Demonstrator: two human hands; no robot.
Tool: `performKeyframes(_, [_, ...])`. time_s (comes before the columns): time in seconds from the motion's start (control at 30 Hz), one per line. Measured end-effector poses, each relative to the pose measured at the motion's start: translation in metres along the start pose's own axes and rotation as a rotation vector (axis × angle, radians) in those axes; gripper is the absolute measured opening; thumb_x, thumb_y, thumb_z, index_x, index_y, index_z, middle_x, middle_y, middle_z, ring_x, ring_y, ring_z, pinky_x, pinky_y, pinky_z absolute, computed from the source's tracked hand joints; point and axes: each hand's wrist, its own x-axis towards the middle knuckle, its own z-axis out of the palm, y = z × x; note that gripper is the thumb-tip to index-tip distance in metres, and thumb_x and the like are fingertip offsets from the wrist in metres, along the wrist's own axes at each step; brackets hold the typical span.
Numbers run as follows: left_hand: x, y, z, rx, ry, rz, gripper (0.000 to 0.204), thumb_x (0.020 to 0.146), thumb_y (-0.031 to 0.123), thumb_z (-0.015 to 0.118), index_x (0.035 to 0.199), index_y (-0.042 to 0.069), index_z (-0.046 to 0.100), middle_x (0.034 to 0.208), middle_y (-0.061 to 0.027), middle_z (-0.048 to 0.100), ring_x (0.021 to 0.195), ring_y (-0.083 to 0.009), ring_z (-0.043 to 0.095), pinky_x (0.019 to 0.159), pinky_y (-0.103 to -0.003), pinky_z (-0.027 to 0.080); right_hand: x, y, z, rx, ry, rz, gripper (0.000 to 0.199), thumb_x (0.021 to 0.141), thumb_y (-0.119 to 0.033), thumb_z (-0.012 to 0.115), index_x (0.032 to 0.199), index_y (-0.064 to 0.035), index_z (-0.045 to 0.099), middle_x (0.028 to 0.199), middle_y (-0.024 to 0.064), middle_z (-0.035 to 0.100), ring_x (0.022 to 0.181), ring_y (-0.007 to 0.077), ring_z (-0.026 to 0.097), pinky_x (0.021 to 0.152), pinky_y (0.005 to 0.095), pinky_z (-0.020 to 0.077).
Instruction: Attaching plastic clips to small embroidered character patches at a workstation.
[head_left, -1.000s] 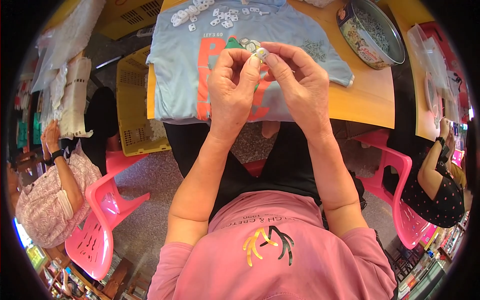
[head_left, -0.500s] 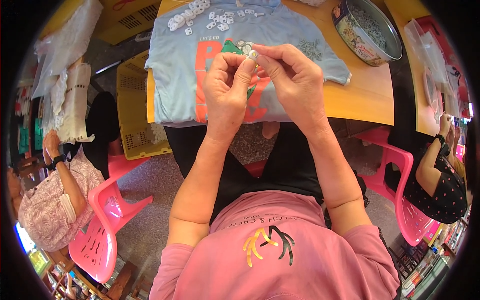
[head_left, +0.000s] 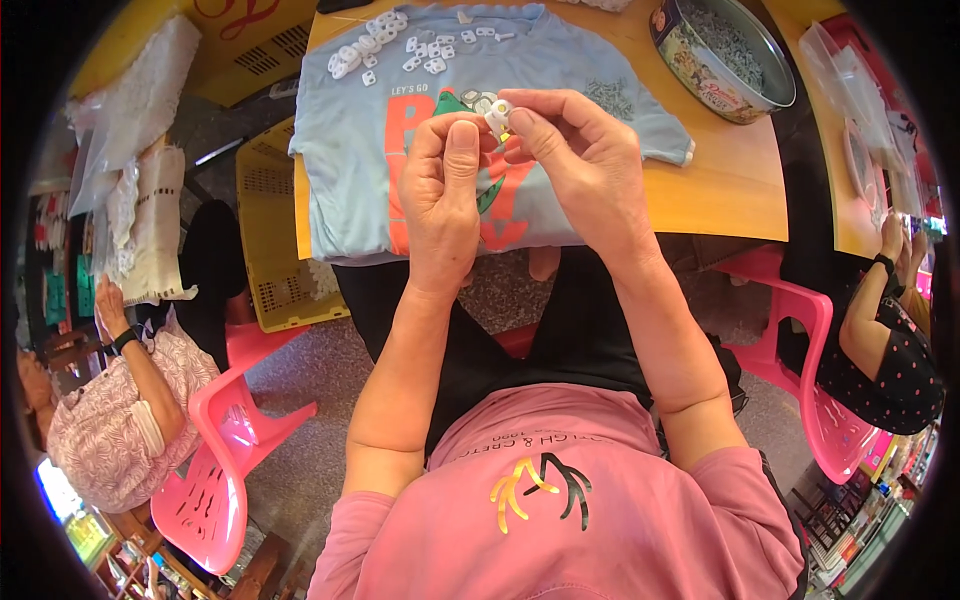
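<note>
Above the blue shirt (head_left: 350, 190), my right hand (head_left: 590, 175) pinches a small white plastic piece (head_left: 498, 120) between thumb and forefinger. A small yellowish spot shows on the piece. My left hand (head_left: 440, 195) is close on its left side, fingers curled and thumb upright. The left forefinger's tip reaches the piece's edge; what lies under that thumb, if anything, is hidden. Loose white plastic pieces (head_left: 435, 50) and a heap of them (head_left: 365, 45) lie on the shirt's far left. Small grey metal bits (head_left: 610, 97) form a patch on its right.
The shirt is spread over a wooden table (head_left: 735, 190). An oval tin (head_left: 690, 75) full of grey metal bits stands at the far right. Yellow crates (head_left: 270, 200) are at the left. Pink chairs (head_left: 205, 500) flank me, with a person (head_left: 130, 420) on the left and another (head_left: 880, 350) right.
My left thumb has come off the white piece and now stands upright beside it. The right hand keeps its pinch, and more of the piece shows. The view has shifted slightly.
</note>
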Motion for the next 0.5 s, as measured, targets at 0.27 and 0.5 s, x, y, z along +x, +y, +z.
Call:
performKeyframes(0.27, [0.004,0.004,0.005,-0.043,-0.072,0.013,0.056,0.098,0.044,0.053,0.133,0.001,0.05,0.123,-0.0122,0.06,0.109,-0.0174,0.059,0.095,-0.029,0.047,-0.003,-0.003,0.001,0.212,-0.119,0.119,0.024,0.095,-0.014,0.063,0.112,0.0022,0.066,0.099,0.0072,0.068,0.084,0.0121,0.065,0.076,0.0266,0.0537])
performKeyframes(0.5, [0.003,0.01,0.001,-0.135,-0.165,-0.065,0.065,0.096,0.048,0.054,0.138,0.0,0.045,0.131,-0.0168,0.057,0.12,-0.022,0.055,0.098,-0.036,0.048,-0.009,-0.009,0.009,0.293,-0.16,0.186,0.023,0.096,-0.015,0.062,0.111,0.0024,0.066,0.101,0.0073,0.068,0.087,0.013,0.065,0.081,0.0288,0.0537])
